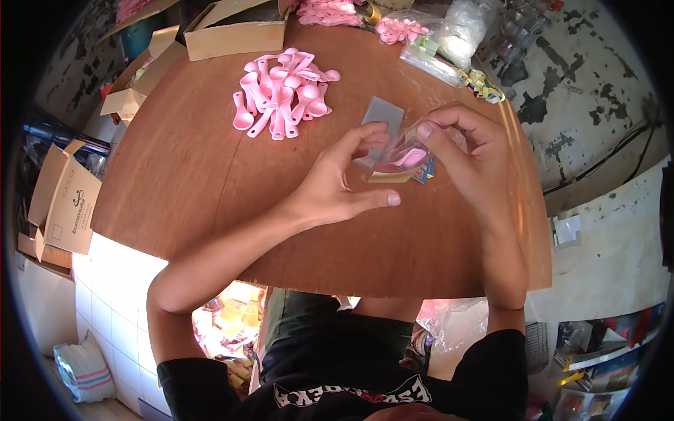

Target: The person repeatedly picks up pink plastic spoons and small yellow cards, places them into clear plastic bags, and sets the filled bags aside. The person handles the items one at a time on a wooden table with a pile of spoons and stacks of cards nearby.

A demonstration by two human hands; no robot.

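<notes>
My right hand (467,144) pinches the upper edge of a clear plastic package (393,151) between thumb and fingers, holding it tilted above the table. A pink spoon (411,158) shows through the clear plastic. My left hand (344,175) is at the package's left side, thumb and fingers spread apart; whether a fingertip touches the plastic is hard to make out. Just beyond the package lies a flat grey rectangular piece (382,114). Part of a small blue printed packet (424,170) shows beside the package's lower right. Farther left, several pink spoons (281,91) lie in a loose pile.
The brown wooden table (189,168) has a curved look. At its back stand an open cardboard box (235,38) and pink items (326,12). Clear plastic bags (463,31) and a yellow-green strip of packets (483,85) lie at the far right. Another carton (67,196) stands left.
</notes>
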